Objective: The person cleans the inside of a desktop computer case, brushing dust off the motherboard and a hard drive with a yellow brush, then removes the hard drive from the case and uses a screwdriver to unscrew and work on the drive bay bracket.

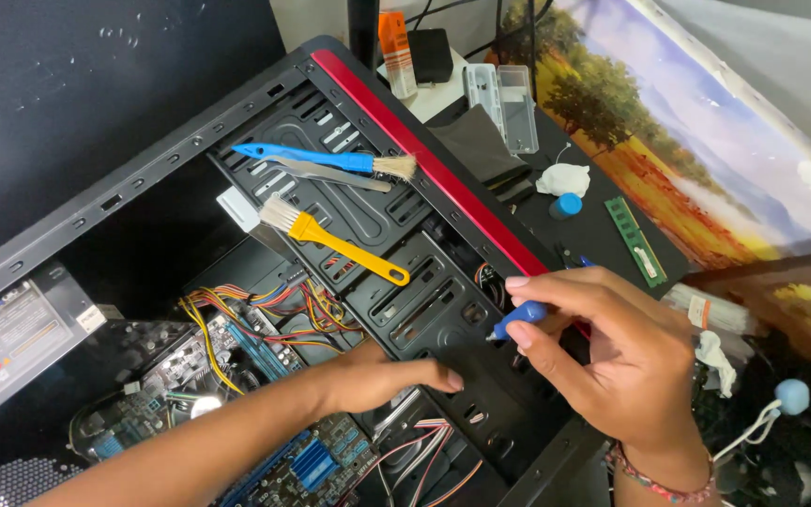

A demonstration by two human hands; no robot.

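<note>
Fingers of the right hand point(612, 366) pinch a small blue-handled screwdriver point(518, 317), its tip set against the black drive cage point(424, 310) near the computer case's point(143, 178) red edge, where a screw likely sits. Left hand point(382, 380) lies loosely curled, gripping nothing, on the cage to steady it. Blue brush point(321, 160) and yellow brush point(340, 246) rest on top, within reach

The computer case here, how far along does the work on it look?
Done: the computer case lies open, its motherboard and cables exposed, and a memory stick lies out on the table. In hand: the right hand holds a small blue-handled screwdriver at the black drive cage, while the left hand steadies it. Left: the blue brush and yellow brush lie unused on the cage.
</note>
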